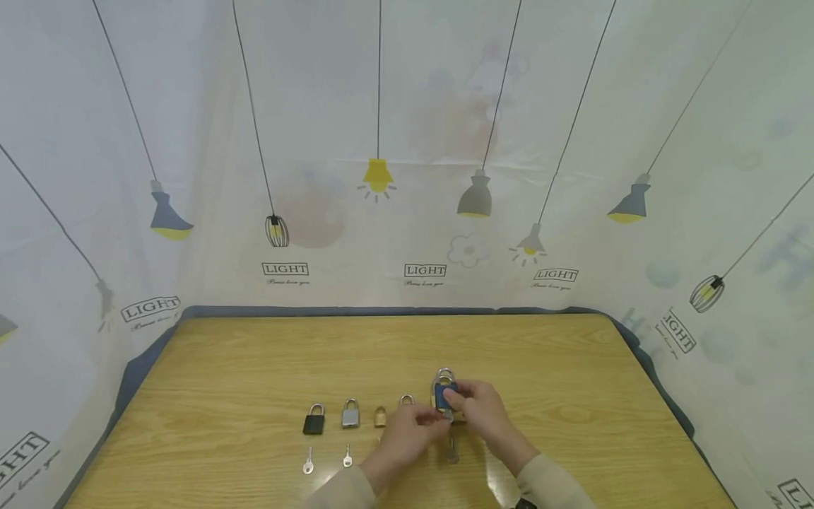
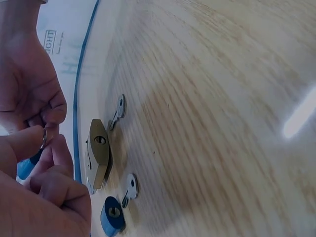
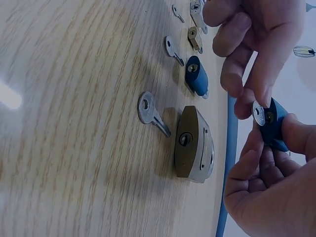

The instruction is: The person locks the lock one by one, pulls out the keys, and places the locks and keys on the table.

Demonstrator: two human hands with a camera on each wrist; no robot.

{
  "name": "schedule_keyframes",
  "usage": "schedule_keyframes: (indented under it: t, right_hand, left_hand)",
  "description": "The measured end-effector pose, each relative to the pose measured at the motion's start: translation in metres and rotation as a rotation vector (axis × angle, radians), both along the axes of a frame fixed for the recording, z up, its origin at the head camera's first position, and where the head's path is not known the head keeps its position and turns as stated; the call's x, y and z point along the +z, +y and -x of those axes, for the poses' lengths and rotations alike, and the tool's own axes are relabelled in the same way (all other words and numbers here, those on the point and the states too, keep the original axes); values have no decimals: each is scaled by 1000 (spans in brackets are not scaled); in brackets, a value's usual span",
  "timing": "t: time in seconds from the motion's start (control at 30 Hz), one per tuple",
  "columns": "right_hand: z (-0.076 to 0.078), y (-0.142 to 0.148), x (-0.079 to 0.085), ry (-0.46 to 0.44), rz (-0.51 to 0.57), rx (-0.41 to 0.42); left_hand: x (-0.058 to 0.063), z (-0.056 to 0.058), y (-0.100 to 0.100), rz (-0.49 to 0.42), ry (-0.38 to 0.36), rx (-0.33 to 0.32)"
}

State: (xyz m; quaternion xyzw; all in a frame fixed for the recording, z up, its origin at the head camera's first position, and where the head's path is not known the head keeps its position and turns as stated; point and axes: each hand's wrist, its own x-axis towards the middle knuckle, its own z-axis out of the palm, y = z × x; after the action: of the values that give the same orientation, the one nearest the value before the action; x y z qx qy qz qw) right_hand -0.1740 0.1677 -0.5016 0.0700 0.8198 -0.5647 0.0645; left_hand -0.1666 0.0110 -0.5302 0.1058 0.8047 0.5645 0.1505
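My right hand (image 1: 486, 413) holds a blue padlock (image 1: 446, 397) up off the table, its shackle pointing away. The thumb lies across the lock's body. With thumb and fingertips my left hand (image 1: 410, 435) pinches a silver key (image 3: 258, 113) right at the padlock's keyhole end. I cannot tell whether the key's blade is in the lock. On the table below the hands, a larger brass-coloured padlock (image 3: 190, 143) lies with its keyhole toward me, and a silver key (image 3: 146, 108) lies in front of it. Beside it is another blue padlock (image 3: 196, 75) with its own key (image 3: 170, 47).
Farther left in the row lie a black padlock (image 1: 314, 422), a silver padlock (image 1: 350, 416) and a small brass padlock (image 1: 380, 417). Keys (image 1: 308, 463) lie in front of them. The wooden table (image 1: 254, 353) is bordered by a lamp-printed curtain (image 1: 381, 233).
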Motion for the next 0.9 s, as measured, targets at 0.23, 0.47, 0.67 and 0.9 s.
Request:
schedule_keyframes:
  t: [0.23, 0.47, 0.67, 0.9]
  right_hand:
    - [-2, 1, 1, 1, 13, -5]
    - [2, 2, -2, 3, 8, -6]
    - [2, 4, -3, -1, 0, 0]
    - [2, 6, -5, -12, -6, -1]
  left_hand:
    - [3, -1, 8, -16, -8, 102]
    - [0, 0, 12, -38, -25, 160]
    - [-2, 0, 13, -66, -35, 174]
    - [-2, -3, 15, -78, -61, 182]
